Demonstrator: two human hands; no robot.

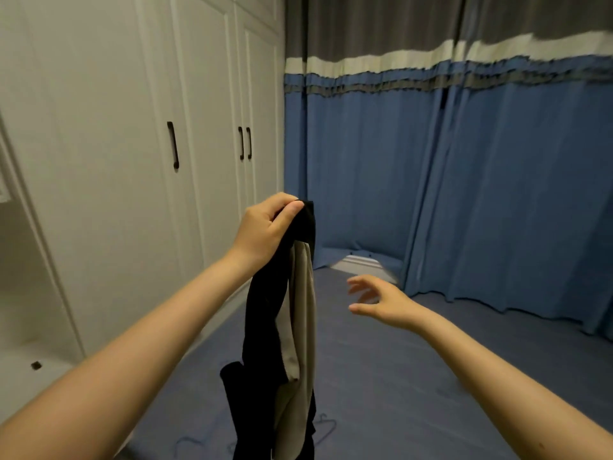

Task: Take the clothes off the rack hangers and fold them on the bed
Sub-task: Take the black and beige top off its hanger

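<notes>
Left hand (pixel 265 227): raised over the near left part of the bed, fingers and thumb curled round the top edge of a black garment (pixel 265 327), pinching it at its highest point. Forearm reaches in from the lower left corner.

Black garment: hangs straight down from that grip, bunched into a narrow column, with a pale beige panel (pixel 303 310) showing along its right side. Lower end runs out of view at the bottom edge, so whether it touches the bed cannot be told.

Right hand (pixel 381 298): held out to the right of the garment, apart from it, fingers spread and relaxed, thumb out, holding nothing and touching nothing. It hovers above the bed.

Bed (pixel 414 376): blue-grey cover, filling the lower middle and right. Open cover lies right of and beyond the garment, out to the far edge. Left edge runs diagonally close along the wardrobe.

Hangers (pixel 323 426): thin wire outlines lying flat on the cover near the garment's lower end, faint and hard to count.

Wardrobe (pixel 132 161): white panelled doors with dark handles, along the left.

Curtains (pixel 464 194): blue with grey and cream bands near the top, closing off the far and right sides, hems meeting the bed's far edge.
</notes>
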